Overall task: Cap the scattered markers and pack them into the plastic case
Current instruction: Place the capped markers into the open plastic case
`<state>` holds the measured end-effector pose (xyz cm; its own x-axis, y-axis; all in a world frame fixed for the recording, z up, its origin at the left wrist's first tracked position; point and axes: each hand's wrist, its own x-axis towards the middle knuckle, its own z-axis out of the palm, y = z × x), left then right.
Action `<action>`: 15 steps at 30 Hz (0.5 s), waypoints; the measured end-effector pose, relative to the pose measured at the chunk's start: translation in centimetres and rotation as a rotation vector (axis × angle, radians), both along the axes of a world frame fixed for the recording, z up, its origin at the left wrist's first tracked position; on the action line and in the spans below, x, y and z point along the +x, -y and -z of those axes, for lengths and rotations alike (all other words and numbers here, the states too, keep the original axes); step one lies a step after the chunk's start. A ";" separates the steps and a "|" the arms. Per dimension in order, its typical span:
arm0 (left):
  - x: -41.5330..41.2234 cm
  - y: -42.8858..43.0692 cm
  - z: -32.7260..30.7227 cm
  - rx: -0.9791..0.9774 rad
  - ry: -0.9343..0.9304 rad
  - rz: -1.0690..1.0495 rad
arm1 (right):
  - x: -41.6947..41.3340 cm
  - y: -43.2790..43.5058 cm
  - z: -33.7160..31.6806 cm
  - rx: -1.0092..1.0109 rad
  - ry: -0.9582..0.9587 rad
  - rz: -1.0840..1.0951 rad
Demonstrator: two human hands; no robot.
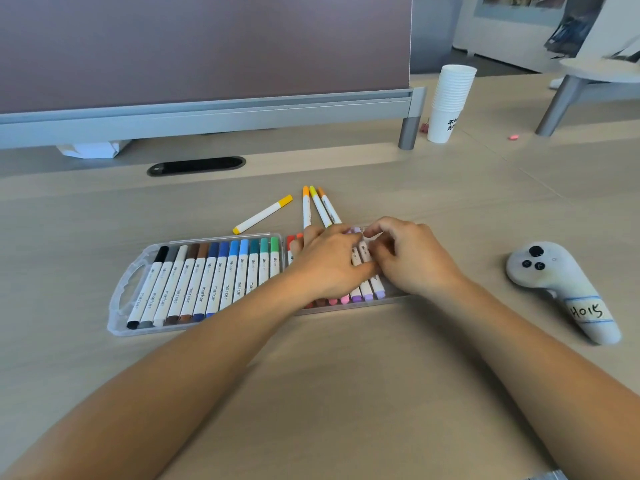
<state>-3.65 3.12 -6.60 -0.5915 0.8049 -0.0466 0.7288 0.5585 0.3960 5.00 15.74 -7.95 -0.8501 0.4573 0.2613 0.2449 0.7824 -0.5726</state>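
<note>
A clear plastic case lies open on the desk. Its left half holds a row of capped markers, from black through browns and blues to green. The right half holds red, pink and purple markers, partly hidden under my hands. My left hand lies over that half, with its fingertips at the top end of a lilac marker. My right hand pinches the same marker's top end. Behind the case lie a loose capped yellow marker and three orange and yellow capped markers.
A white handheld controller with a label lies to the right of the case. A stack of white paper cups stands at the back right, beside the grey divider panel. A black cable slot sits behind the markers.
</note>
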 end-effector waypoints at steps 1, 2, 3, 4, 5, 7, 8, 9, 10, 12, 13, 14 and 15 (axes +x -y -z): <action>-0.1 0.0 0.0 -0.020 -0.013 0.011 | 0.1 -0.1 -0.1 0.025 0.003 -0.005; -0.2 -0.1 -0.1 -0.036 -0.022 0.022 | 0.2 -0.2 -0.3 0.030 0.005 -0.013; -0.2 -0.1 -0.1 -0.049 -0.028 0.032 | 0.3 -0.3 -0.3 0.030 0.012 -0.018; -0.3 -0.1 0.0 -0.055 -0.032 0.040 | 0.3 -0.5 -0.4 0.033 0.023 -0.019; -0.3 -0.2 0.1 -0.056 -0.042 0.047 | 0.3 -0.6 -0.4 0.035 0.033 -0.019; -0.4 -0.1 0.3 -0.075 -0.089 0.062 | 0.3 -0.8 -0.4 0.025 0.035 -0.020; -0.5 -0.1 0.4 -0.092 -0.107 0.071 | 0.3 -0.9 -0.4 0.014 0.031 -0.020; -0.5 -0.1 0.3 -0.110 -0.116 0.081 | 0.3 -1.0 -0.4 0.001 0.027 -0.020; -0.5 -0.1 0.3 -0.125 -0.121 0.091 | 0.3 -1.1 -0.4 -0.011 0.023 -0.018; -0.6 -0.1 0.1 -0.135 -0.136 0.107 | 0.2 -1.3 -0.3 -0.025 0.012 -0.013; -0.7 -0.1 0.1 -0.138 -0.139 0.112 | 0.1 -1.4 -0.3 -0.031 0.007 -0.010; -0.9 -0.1 0.1 -0.142 -0.137 0.120 | 0.1 -1.4 -0.3 -0.037 0.001 -0.009; -0.9 -0.1 0.3 -0.147 -0.134 0.130 | 0.1 -1.5 -0.3 -0.043 -0.003 -0.009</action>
<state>-4.58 3.18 -6.92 -0.4925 0.8649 -0.0968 0.8388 0.5014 0.2120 5.14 17.22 -7.69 -0.8535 0.4601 0.2446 0.2356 0.7594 -0.6065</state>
